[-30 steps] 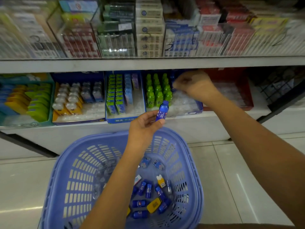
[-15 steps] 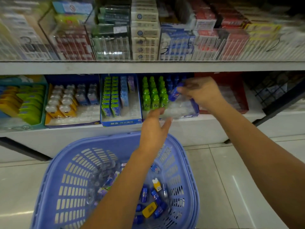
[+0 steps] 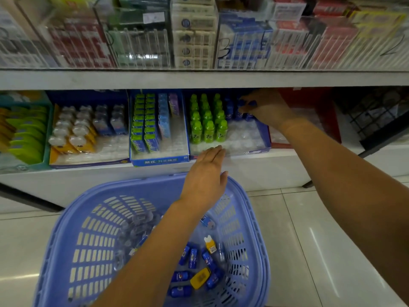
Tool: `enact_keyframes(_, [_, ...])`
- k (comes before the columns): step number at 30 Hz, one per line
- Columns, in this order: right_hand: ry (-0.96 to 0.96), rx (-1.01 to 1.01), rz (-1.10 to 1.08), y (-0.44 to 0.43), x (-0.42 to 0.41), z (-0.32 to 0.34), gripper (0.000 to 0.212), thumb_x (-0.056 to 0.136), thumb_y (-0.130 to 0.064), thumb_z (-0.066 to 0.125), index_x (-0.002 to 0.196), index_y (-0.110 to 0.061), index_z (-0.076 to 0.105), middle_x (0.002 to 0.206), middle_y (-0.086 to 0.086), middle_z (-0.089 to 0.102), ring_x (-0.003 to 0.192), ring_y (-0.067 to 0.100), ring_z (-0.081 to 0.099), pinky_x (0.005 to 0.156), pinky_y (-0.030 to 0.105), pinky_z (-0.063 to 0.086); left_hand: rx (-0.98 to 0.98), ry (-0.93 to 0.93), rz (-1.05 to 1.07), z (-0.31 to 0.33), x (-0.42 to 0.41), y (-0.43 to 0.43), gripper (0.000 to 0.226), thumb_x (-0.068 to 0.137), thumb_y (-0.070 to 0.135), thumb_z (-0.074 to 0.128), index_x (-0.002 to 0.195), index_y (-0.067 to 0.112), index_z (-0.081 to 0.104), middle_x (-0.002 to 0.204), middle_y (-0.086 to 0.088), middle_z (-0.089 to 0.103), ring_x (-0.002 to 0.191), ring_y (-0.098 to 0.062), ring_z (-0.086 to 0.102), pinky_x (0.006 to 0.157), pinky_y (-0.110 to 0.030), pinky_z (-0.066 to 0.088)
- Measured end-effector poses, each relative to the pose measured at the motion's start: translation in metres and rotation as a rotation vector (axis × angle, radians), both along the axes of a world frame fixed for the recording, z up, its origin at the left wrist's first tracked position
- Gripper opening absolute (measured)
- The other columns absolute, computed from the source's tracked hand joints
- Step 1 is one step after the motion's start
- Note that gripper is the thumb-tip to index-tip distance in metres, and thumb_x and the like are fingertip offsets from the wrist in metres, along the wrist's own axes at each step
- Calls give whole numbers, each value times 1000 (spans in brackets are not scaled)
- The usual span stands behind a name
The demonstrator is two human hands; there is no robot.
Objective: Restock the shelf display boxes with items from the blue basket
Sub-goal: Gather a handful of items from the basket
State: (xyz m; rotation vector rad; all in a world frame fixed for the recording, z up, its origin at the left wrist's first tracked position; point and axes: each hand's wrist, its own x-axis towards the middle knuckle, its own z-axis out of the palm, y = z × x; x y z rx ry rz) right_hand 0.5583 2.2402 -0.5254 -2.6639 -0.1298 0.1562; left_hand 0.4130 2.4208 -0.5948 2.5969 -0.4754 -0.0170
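The blue basket (image 3: 73,251) stands on the floor below me, with several small blue bottles (image 3: 193,258) and two yellow items (image 3: 200,278) lying in it. On the lower shelf a blue display box (image 3: 264,138) holds rows of green bottles (image 3: 208,122) and some blue bottles (image 3: 230,109) at the back. My right hand (image 3: 265,107) is deep in that box, fingers curled round a small blue bottle (image 3: 249,104) among the back rows. My left hand (image 3: 205,176) hovers flat and empty over the basket's far rim, fingertips near the box's front edge.
Further display boxes sit to the left: green and blue packs (image 3: 152,125), white-capped items (image 3: 73,129), yellow-green packs (image 3: 24,129). A red box (image 3: 309,100) is to the right. A white shelf edge (image 3: 199,79) overhangs the boxes, with packets behind clear dividers above.
The blue bottle passed from my left hand to my right, which carried it to the back of the box. My left hand opened and stays empty above the basket.
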Motion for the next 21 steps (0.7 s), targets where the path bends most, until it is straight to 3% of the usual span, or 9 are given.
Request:
enact_keyframes(6, [122,-164,30,5,6,11,54,87,-31,66,136,-15,51,137,10,52,123,27,50,100,30,39,16,26,-18,5,1,0,59,99,26,45,150,11,20,159,-2,18,146,-16,15,116,-21,8])
enact_keyframes(8, [73,-155,15,7,-2,17,49,89,-29,64,135,-15,51,138,10,51,124,28,48,101,30,38,-83,41,-8,10,-6,3,55,100,26,45,149,12,25,158,-2,22,145,-15,18,114,-18,12])
enact_keyframes(10, [-82,-120,-16,12,-18,22,39,90,-27,63,125,-11,59,130,11,57,117,27,53,93,26,40,-243,-4,35,8,-20,13,46,99,25,47,143,12,39,149,-3,38,136,-17,35,106,-19,27])
enact_keyframes(12, [-176,-116,29,25,-46,25,28,85,-31,68,103,-9,69,107,11,67,96,22,60,72,19,39,-333,1,92,-7,-38,29,33,98,22,50,129,11,54,130,-7,56,115,-21,54,93,-27,43])
enact_keyframes(13, [-130,-108,82,34,-64,24,24,82,-34,71,89,-11,71,93,7,69,83,17,60,62,18,37,-322,62,109,-21,-47,40,28,97,20,51,122,10,57,121,-9,61,106,-23,59,88,-32,49])
enact_keyframes(15, [113,-76,248,56,-106,13,22,75,-38,76,75,-17,70,77,-1,67,73,13,60,57,20,39,-162,296,95,-56,-66,62,23,96,16,49,115,9,60,111,-11,65,98,-27,63,85,-37,51])
enact_keyframes(19, [657,-217,428,100,-170,-67,25,83,-31,71,92,-7,72,87,8,69,78,21,62,69,30,50,187,769,-40,-126,-108,100,28,96,15,45,118,7,59,123,-14,60,112,-27,56,89,-32,41])
enact_keyframes(21, [829,-316,371,114,-189,-120,22,88,-24,65,83,-3,67,74,14,58,66,24,52,65,34,49,214,892,-40,-151,-123,110,34,94,15,50,126,6,56,132,-15,53,121,-29,51,96,-33,40])
